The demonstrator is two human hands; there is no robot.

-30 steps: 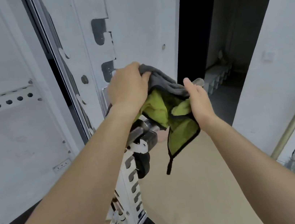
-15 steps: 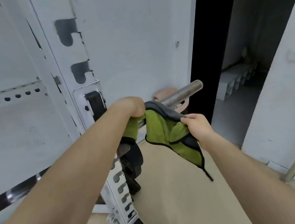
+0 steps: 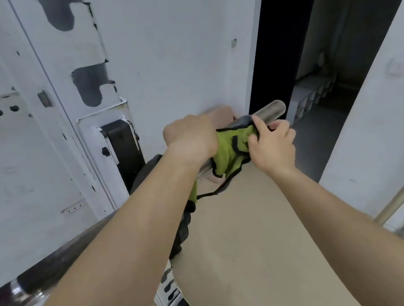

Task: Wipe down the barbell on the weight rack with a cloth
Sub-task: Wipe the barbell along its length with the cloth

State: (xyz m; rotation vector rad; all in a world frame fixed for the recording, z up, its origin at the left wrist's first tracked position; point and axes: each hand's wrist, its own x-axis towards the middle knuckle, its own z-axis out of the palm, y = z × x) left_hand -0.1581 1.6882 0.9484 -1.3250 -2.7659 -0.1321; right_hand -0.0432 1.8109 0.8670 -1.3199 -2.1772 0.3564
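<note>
Around barbell (image 3: 269, 110) sleeve: cloth (image 3: 231, 148), between both hands' grip.

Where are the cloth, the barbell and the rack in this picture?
cloth (image 3: 226, 154), head view, green middle fold.
barbell (image 3: 271, 110), head view, bare shiny end.
rack (image 3: 77, 48), head view, white notched upright.

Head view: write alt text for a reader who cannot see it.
Two bare hands hold a green-and-grey cloth on a steel barbell resting in a white weight rack. The left hand grips the cloth round the bar; the right hand pinches its edge near the bar's bare tip.
</note>
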